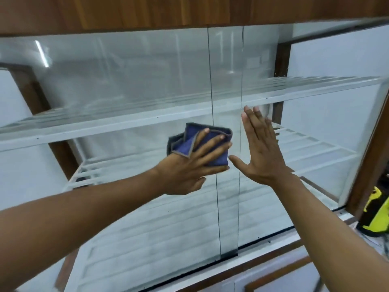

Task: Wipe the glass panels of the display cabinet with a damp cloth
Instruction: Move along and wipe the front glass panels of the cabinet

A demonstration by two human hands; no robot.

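A display cabinet with sliding glass panels fills the view; the left panel (126,85) and the right panel (315,127) overlap in a narrow strip at the centre. My left hand (189,167) presses a folded blue cloth (183,142) with a grey edge against the left panel, just left of the overlap. My right hand (261,148) lies flat against the right panel, fingers spread and pointing up, holding nothing.
White slatted shelves (147,121) sit behind the glass at two levels. A wooden frame (147,11) runs above, a wooden ledge and drawer fronts (273,277) below. A yellow-and-black object (376,213) stands at the right edge, beside the cabinet.
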